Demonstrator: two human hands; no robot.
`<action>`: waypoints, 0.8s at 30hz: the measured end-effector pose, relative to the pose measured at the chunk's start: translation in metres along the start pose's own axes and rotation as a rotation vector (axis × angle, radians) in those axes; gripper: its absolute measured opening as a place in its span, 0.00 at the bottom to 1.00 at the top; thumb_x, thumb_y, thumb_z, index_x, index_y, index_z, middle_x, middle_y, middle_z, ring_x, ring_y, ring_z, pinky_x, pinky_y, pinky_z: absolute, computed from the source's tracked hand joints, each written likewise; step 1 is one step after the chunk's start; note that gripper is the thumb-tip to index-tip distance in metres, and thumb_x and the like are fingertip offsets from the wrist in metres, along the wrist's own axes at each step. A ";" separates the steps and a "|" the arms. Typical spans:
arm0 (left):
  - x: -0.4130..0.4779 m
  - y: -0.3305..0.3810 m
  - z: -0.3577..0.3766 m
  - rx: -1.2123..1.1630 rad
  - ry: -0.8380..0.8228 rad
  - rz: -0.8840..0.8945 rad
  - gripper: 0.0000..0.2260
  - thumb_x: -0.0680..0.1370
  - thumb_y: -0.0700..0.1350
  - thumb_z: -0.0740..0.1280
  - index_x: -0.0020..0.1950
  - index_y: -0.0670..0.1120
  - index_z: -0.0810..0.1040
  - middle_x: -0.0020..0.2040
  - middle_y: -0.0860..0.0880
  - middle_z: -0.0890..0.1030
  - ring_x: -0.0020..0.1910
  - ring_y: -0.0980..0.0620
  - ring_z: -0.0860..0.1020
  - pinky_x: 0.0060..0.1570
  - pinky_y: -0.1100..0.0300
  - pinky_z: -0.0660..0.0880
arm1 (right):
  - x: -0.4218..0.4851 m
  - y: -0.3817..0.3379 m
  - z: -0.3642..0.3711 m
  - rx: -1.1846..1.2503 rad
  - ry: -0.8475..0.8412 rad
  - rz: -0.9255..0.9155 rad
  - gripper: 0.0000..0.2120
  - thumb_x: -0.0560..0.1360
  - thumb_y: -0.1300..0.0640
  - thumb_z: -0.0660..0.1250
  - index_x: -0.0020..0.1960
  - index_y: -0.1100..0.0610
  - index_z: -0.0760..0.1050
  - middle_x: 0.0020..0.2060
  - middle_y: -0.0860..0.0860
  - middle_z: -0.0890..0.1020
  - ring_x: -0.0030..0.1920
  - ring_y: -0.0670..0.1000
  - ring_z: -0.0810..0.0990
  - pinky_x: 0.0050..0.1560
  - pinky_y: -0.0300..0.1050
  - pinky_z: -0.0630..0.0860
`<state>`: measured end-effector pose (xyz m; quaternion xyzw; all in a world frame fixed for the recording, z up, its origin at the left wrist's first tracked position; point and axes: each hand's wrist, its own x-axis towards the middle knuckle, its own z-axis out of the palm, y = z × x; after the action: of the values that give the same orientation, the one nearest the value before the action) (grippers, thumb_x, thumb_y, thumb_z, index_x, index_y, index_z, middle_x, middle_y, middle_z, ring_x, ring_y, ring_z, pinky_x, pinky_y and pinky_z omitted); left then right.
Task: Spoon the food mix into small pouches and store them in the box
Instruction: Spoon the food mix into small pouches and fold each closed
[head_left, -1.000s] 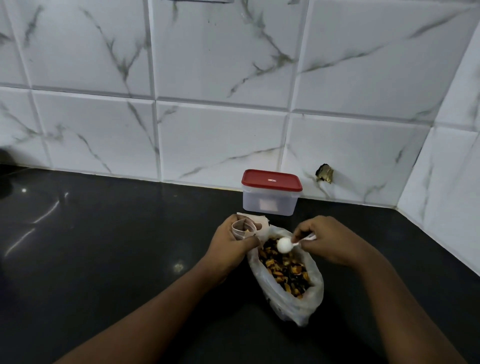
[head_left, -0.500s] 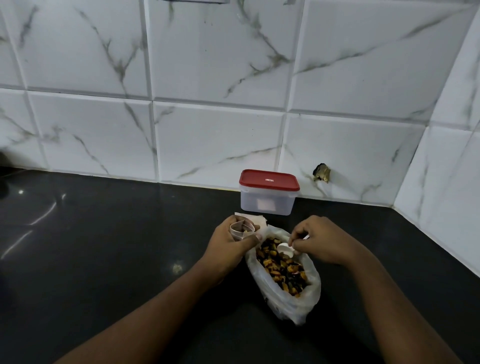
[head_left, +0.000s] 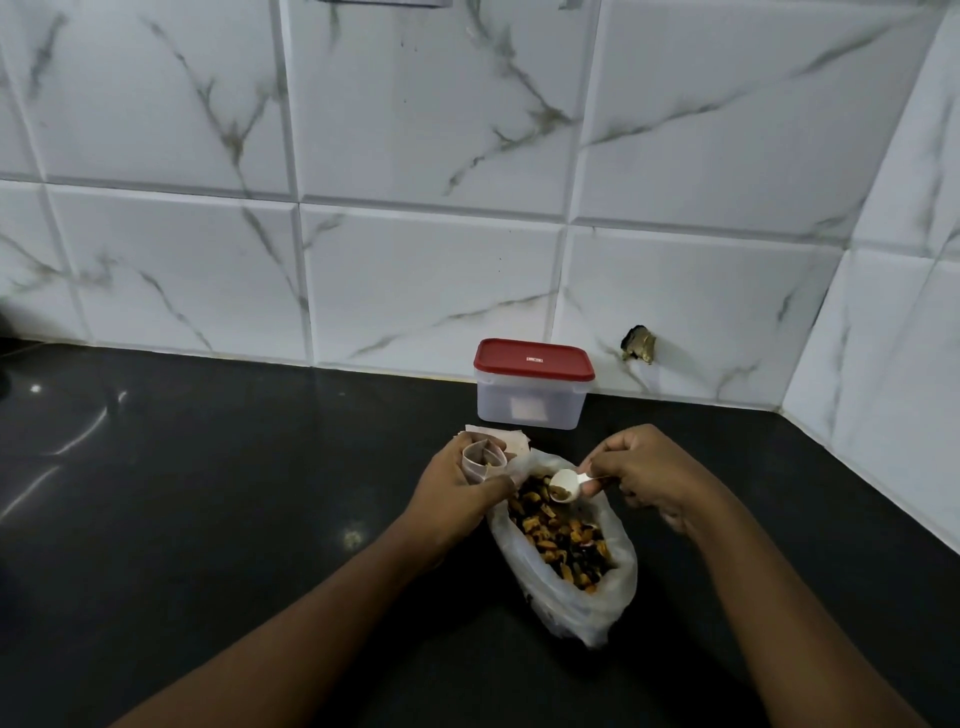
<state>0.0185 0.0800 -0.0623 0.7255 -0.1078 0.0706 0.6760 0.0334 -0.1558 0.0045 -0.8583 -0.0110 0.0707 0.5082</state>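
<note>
Above the bag (head_left: 615, 584), right hand (head_left: 655, 472) pinches a half-hidden spoon (head_left: 565, 486); left hand (head_left: 457, 496) grips a paper cone (head_left: 480, 458)

lidded container (head_left: 532, 387) at back against tiled wall (head_left: 415, 291), on countertop (head_left: 208, 493); before it, open bag of snack mix (head_left: 566, 551); paper pouches (head_left: 124, 460) just left of bag mouth.

A small white plastic spoon (head_left: 566, 486), its bowl partly filled with brown bits, is held just above the open mouth of a clear plastic bag (head_left: 602, 605) of dark and orange snack mix (head_left: 561, 540), laid on the black table (head_left: 208, 519). A rolled pale paper cone (head_left: 480, 460) is held mouth-up beside the bag's left rim.
</note>
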 end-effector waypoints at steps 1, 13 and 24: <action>0.000 0.000 0.000 0.006 -0.001 0.003 0.13 0.76 0.39 0.76 0.58 0.47 0.80 0.51 0.49 0.86 0.53 0.50 0.85 0.56 0.48 0.83 | 0.000 0.000 -0.002 0.027 0.005 0.010 0.07 0.78 0.64 0.68 0.49 0.63 0.85 0.39 0.59 0.87 0.25 0.43 0.69 0.27 0.37 0.65; -0.002 -0.001 0.002 0.033 -0.012 0.035 0.16 0.74 0.38 0.77 0.59 0.48 0.79 0.52 0.47 0.86 0.52 0.47 0.85 0.55 0.46 0.83 | -0.017 -0.017 0.036 -0.029 -0.042 -0.464 0.07 0.79 0.59 0.72 0.53 0.50 0.86 0.49 0.45 0.88 0.47 0.43 0.85 0.44 0.33 0.78; -0.002 0.001 0.000 0.042 -0.013 0.029 0.14 0.75 0.40 0.77 0.58 0.48 0.79 0.52 0.49 0.86 0.52 0.50 0.85 0.55 0.49 0.83 | -0.019 -0.021 0.016 -0.304 0.090 -0.521 0.08 0.79 0.58 0.72 0.49 0.44 0.85 0.45 0.40 0.85 0.48 0.37 0.82 0.48 0.37 0.76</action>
<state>0.0160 0.0805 -0.0622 0.7383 -0.1212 0.0780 0.6589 0.0141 -0.1336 0.0175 -0.8951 -0.2185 -0.1027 0.3748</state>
